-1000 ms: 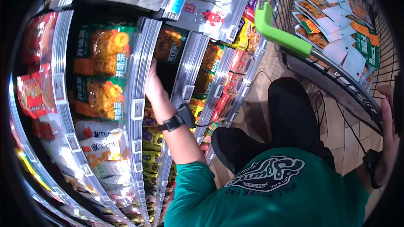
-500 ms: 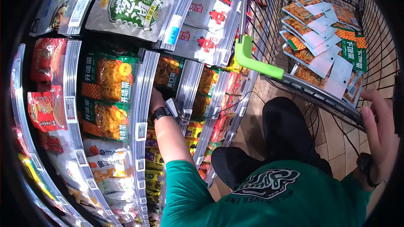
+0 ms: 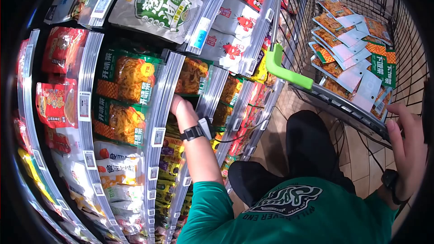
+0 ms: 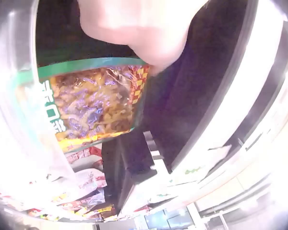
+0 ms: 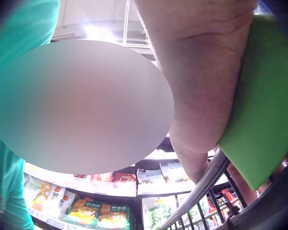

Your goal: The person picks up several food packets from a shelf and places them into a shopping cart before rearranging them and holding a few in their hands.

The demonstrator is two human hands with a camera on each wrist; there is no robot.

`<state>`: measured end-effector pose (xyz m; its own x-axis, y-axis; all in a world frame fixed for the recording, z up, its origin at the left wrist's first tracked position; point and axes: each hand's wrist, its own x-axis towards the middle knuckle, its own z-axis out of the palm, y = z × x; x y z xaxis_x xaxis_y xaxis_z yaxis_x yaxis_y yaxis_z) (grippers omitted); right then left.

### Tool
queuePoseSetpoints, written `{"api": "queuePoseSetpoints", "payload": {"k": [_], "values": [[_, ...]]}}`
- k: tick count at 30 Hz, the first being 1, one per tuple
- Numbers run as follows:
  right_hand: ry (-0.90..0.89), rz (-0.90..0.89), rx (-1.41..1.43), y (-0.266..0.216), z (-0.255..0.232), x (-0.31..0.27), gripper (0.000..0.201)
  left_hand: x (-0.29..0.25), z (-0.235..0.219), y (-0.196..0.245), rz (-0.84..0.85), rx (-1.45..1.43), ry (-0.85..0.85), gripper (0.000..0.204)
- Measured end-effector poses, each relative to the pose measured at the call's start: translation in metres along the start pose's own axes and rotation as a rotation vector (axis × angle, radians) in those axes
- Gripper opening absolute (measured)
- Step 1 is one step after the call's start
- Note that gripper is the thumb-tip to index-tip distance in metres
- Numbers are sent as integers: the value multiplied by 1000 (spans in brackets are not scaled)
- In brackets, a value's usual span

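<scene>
Head view. We list one left hand (image 3: 180,106), reaching into a shelf slot just left of centre; fingers hidden, grasp cannot be told. At its 1 o'clock: one green-edged pouch (image 3: 192,79) in that slot. At 10 o'clock in the view: two green pouches (image 3: 129,79), marked 开味菜. At 11: one grey pouch (image 3: 156,9), reading 葱油 and 拌面料; beside it, a blue price tag (image 3: 200,39), 8.90. At 2: a wire cart (image 3: 402,22) holding overlapping packets (image 3: 346,40), some lettered 下饭菜. Between 3 and 4: one right hand (image 3: 409,142) at the cart's handlebar (image 3: 357,116), fingers loosely extended, unclenched. We read WILL NEVER END on the green shirt (image 3: 289,221).

Left wrist view. We note the left hand at 12 o'clock, fingertips out of sight. The green-edged pouch lies toward 9, its upper corner at the hand's lower edge; 口 is legible, contact uncertain.

Right wrist view. We record a forearm at 1, a green cart part (image 5: 264,105) at 3, 开味菜 pouches at 7. A blurred oval covers much of the left half.
</scene>
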<state>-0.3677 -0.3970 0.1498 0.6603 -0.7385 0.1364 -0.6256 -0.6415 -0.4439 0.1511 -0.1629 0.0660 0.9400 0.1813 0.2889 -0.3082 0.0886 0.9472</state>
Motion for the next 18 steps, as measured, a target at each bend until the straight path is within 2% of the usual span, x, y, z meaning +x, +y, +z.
{"api": "queuePoseSetpoints", "payload": {"k": [1,3,5,7,9,11,13,14,15,17,18], "values": [[-3,5,36,0,1,1,23,-12,4,4,-12,-125,11,44],[-5,3,40,-1,0,1,23,-34,4,7,54,-160,7,40],[-1,7,36,-1,-1,1,22,-58,1,14,194,-63,69,35],[43,-76,-84,-2,-1,1,22,-85,-10,14,210,60,107,34],[42,-84,-94,-4,-3,3,22,-100,-19,4,362,47,77,36],[35,-98,-101,-7,-3,4,21,-116,-24,2,354,31,86,34],[-79,14,-9,-10,-6,4,22,-122,-32,-9,574,115,55,32],[-76,7,-22,-11,-7,4,22,-128,-38,-13,628,128,34,33],[-55,-23,-93,-13,-6,4,22,-126,-48,-28,598,29,20,33],[-40,-63,-181,-16,-5,2,23,-139,-46,-9,645,69,75,32],[-21,-45,-190,-19,-3,1,23,-135,-61,-15,622,95,76,31]]}}
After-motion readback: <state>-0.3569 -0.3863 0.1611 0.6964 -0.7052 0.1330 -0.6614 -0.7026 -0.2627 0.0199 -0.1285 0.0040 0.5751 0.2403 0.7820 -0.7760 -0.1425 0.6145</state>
